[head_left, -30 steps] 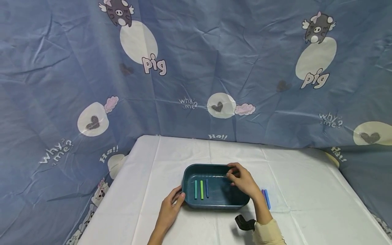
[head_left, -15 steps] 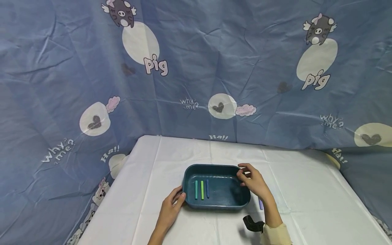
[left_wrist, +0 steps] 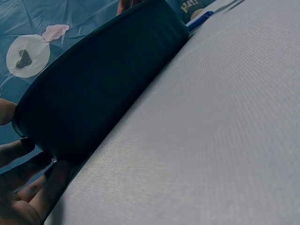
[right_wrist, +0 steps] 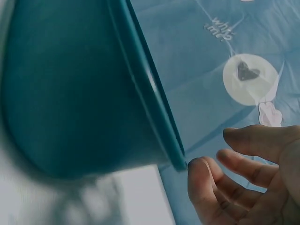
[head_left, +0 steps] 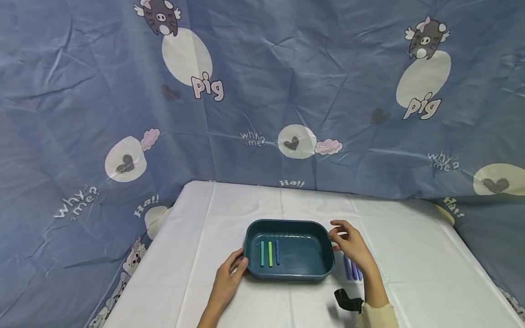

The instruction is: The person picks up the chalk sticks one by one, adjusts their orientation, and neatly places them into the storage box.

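A dark teal tray [head_left: 287, 222] sits on the white tablecloth, with a teal stick [head_left: 262, 253], a green stick [head_left: 270, 253] and a blue stick [head_left: 277, 252] lying side by side in its left half. My left hand [head_left: 230, 274] holds the tray's front-left corner, thumb on the rim and fingers against the wall [left_wrist: 103, 89]. My right hand [head_left: 349, 244] hovers just off the tray's right rim, fingers loosely curled and empty. In the right wrist view one fingertip [right_wrist: 199, 168] is at the rim's edge [right_wrist: 154, 93]. Purple and blue sticks [head_left: 352, 269] lie on the cloth beside that hand.
The white tablecloth [head_left: 410, 255] covers the table. A blue cartoon-print sheet [head_left: 262, 91] hangs behind and around it. A black strap [head_left: 346, 300] shows at my right wrist. The table's edges run close on the left and right.
My right hand has moved rightward, from over the tray's middle to just outside its right rim, uncovering the sticks on the cloth. Left hand and tray have stayed put.
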Demonstrator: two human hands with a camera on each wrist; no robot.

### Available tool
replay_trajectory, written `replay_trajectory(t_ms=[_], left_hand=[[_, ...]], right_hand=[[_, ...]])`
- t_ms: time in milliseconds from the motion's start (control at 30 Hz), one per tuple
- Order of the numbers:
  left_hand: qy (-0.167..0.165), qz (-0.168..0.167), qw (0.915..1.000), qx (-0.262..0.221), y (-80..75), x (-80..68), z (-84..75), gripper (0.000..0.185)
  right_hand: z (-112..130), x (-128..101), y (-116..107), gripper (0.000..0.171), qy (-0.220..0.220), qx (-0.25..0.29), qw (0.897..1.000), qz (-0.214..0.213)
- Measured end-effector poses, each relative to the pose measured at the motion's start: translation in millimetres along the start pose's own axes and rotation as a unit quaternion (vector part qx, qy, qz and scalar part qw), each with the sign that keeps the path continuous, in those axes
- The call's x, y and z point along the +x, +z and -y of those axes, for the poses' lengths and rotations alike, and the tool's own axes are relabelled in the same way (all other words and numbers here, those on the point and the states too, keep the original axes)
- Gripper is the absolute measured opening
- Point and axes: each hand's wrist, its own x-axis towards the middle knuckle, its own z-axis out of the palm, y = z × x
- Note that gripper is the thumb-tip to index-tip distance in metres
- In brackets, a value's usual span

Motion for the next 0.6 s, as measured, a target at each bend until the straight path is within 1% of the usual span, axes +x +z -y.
replay_trajectory(t_ms=[167,267,400,433,600], left_hand=[[0.003,0.003,1.0,-0.006,-0.4,2.2,5.6,0.043],[0.001,0.001,0.9999,-0.014,2.4,6.2,18.6,0.043],[0.001,-0.006,0.9999,-0.015,7.4,11.6,37.4,0.045],[0.002,-0.009,0.9999,-0.011,8.1,12.2,40.0,0.045],[0.004,-0.018,0.9998,-0.002,9.3,12.8,42.9,0.045]], right_hand=[[-4,-3,-3,0.035,0.003,0.001,1.0,0.0],[-6,-4,-5,0.036,0.009,-0.001,1.0,0.0],[-7,-5,-8,0.036,0.012,-0.004,1.0,-0.004],[-7,-5,-8,0.037,0.012,-0.005,1.0,-0.005],[-10,-7,-14,0.042,0.023,-0.01,1.0,-0.004]])
